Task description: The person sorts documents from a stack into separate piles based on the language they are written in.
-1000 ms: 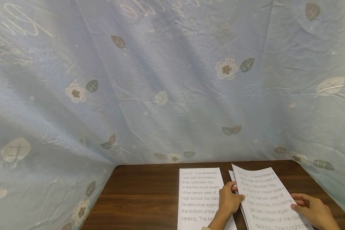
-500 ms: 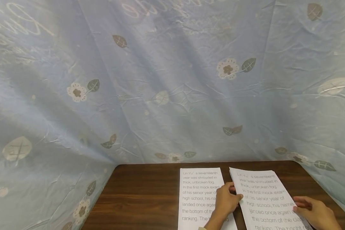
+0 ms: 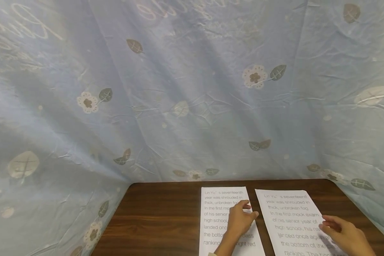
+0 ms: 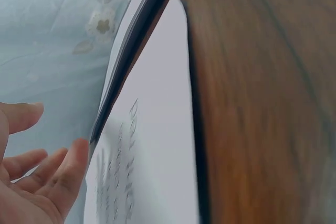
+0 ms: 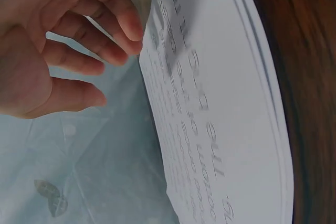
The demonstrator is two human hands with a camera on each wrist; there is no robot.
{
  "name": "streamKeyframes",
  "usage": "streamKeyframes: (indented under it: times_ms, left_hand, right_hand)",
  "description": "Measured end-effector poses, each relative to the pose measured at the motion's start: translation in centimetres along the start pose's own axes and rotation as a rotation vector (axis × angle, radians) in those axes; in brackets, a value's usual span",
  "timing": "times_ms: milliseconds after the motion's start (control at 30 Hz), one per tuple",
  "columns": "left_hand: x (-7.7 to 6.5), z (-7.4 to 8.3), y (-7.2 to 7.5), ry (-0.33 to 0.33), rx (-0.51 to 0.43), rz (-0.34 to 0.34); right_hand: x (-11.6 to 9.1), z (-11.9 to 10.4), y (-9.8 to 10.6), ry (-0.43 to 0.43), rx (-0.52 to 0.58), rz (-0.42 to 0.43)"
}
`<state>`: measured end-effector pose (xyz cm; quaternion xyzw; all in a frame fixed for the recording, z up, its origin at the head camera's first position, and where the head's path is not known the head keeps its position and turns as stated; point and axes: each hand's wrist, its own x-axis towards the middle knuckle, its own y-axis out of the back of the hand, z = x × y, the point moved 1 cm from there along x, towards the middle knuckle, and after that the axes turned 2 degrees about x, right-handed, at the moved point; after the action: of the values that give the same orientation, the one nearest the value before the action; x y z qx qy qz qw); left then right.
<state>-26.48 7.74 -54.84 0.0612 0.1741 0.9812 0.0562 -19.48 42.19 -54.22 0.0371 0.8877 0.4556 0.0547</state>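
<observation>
Two stacks of printed paper lie side by side on the table. Above the left paper stack (image 3: 222,195) is my left hand (image 3: 240,218), its fingers relaxed and apart, with nothing between them. In the left wrist view the same hand (image 4: 44,177) shows thumb and fingers spread beside the printed sheet (image 4: 157,103). My right hand (image 3: 344,233) hovers at the right edge of the right paper stack (image 3: 288,209), fingers loosely bent and holding nothing. The right wrist view shows that hand (image 5: 79,45) over the stack's edge, where several sheets (image 5: 226,77) lie layered.
The dark wooden table (image 3: 153,220) extends to the left of the papers, and a narrow strip of it runs between the two stacks. A pale blue curtain (image 3: 192,106) with leaf and flower prints hangs behind and around the table.
The lifted top sheets of the right stack have come down flat. My left hand has let go of their left edge and moved left over the other stack. My right hand has loosened from the right edge.
</observation>
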Motion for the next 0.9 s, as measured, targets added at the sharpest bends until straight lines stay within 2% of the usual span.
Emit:
streamKeyframes:
  times_ms: [233,400,567,900]
  left_hand:
    - [0.2,-1.0,2.6,-0.021,0.067,0.006]
    - [0.3,-1.6,4.6,-0.03,0.118,0.044]
    - [0.1,-2.2,6.4,-0.047,0.167,0.081]
    - [-0.9,-3.2,9.0,-0.036,0.211,0.152]
  right_hand:
    - [0.3,-2.2,-1.3,0.098,0.004,0.075]
    - [0.4,-4.1,-2.3,0.143,0.009,0.097]
    - [0.4,-6.0,-3.5,0.175,0.013,0.096]
    - [1.0,-9.1,-5.7,0.204,0.02,0.06]
